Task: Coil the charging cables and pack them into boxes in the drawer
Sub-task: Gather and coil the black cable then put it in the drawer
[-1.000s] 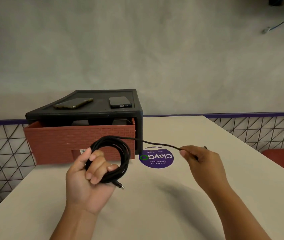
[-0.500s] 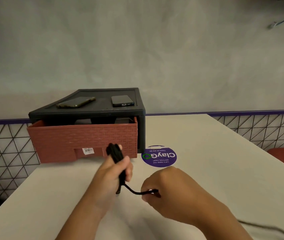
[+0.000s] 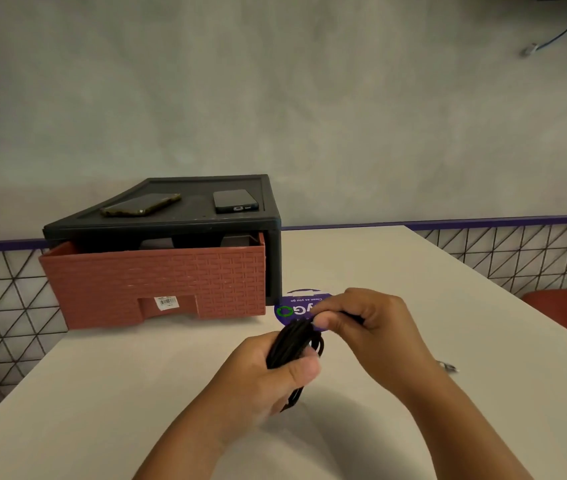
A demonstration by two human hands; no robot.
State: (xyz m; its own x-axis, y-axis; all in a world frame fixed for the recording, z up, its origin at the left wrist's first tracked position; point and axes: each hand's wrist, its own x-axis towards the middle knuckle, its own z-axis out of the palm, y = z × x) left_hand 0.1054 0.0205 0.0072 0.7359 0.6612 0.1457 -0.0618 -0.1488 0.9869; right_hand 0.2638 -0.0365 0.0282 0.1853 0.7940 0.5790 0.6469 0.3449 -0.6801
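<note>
A black charging cable (image 3: 292, 344) is bunched into a tight coil above the white table (image 3: 136, 393). My left hand (image 3: 268, 372) grips the coil from below, thumb pressed on its side. My right hand (image 3: 368, 323) pinches the cable's loose end at the top of the coil. Behind them stands a black drawer unit (image 3: 271, 258) with its red brick-pattern drawer (image 3: 157, 282) pulled partly out. Grey boxes (image 3: 157, 242) show just above the drawer's front wall; their insides are hidden.
Two phones (image 3: 140, 205) (image 3: 235, 200) lie on top of the drawer unit. A purple round sticker (image 3: 290, 306) is on the table beside the unit. A small metal connector (image 3: 448, 367) lies at my right wrist. A red seat (image 3: 566, 310) is at right.
The open loop my left hand held has been squeezed into a tight bundle. My right hand moved from far right in to the top of the coil, taking the loose end with it.
</note>
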